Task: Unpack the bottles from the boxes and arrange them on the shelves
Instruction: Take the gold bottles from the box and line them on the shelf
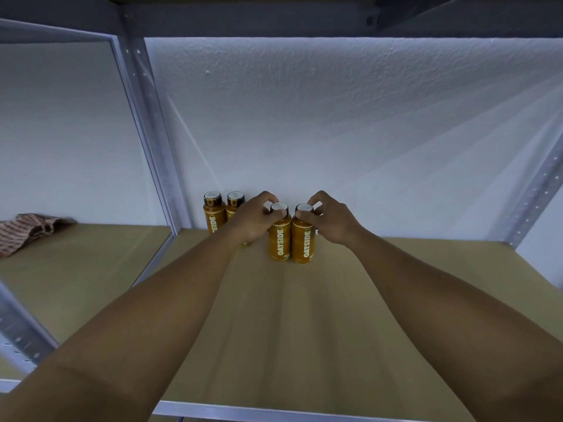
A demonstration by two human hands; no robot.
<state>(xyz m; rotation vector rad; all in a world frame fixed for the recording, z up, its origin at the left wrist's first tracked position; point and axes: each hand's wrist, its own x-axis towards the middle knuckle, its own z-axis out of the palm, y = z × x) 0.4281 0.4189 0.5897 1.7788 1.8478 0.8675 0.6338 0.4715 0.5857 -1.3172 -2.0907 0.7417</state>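
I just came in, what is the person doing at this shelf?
A person is arranging orange Oatside bottles on a brown shelf board. The left hand grips the cap of the left front bottle, the right hand that of the right front bottle; both stand upright, side by side. Two more bottles stand behind at the left, by the wall. A striped cloth lies on the neighbouring shelf.

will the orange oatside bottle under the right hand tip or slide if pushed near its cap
Tall and narrow, the orange bottle would probably tip if pushed high, where the right hand pinches its cap. Being round, it would likely roll once down.
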